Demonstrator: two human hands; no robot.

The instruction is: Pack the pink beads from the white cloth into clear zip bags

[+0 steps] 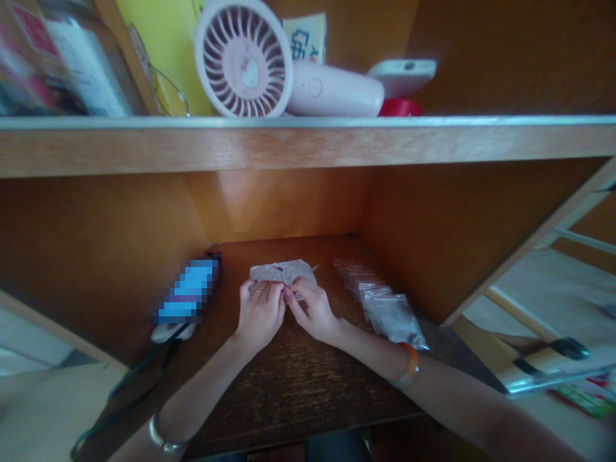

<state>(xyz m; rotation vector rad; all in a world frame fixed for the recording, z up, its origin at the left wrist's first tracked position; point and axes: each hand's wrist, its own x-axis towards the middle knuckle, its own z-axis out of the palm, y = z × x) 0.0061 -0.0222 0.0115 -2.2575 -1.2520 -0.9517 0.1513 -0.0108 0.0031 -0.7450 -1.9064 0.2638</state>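
In the head view, the left hand (261, 316) and the right hand (312, 309) meet just below the centre of the frame, over the dark wooden bench (298, 385). The fingers of both are bent in and pinched close together at the near edge of a crumpled whitish sheet (274, 272), which lies right at the fingertips; whether they grip the sheet or something small between them cannot be told. The left wrist wears a silver bangle (161, 436), at the lower left, and the right forearm an orange-toned bracelet (410, 364).

Right of the hands, a row of overlapping clear plastic bags (392, 314) runs down the bench. Left of centre, a phone (187, 292) with a pixelated blue screen leans at a slant, a dark cable (144, 378) near it. Along the top, a pink handheld fan (245, 61) lies on a shelf (308, 144).
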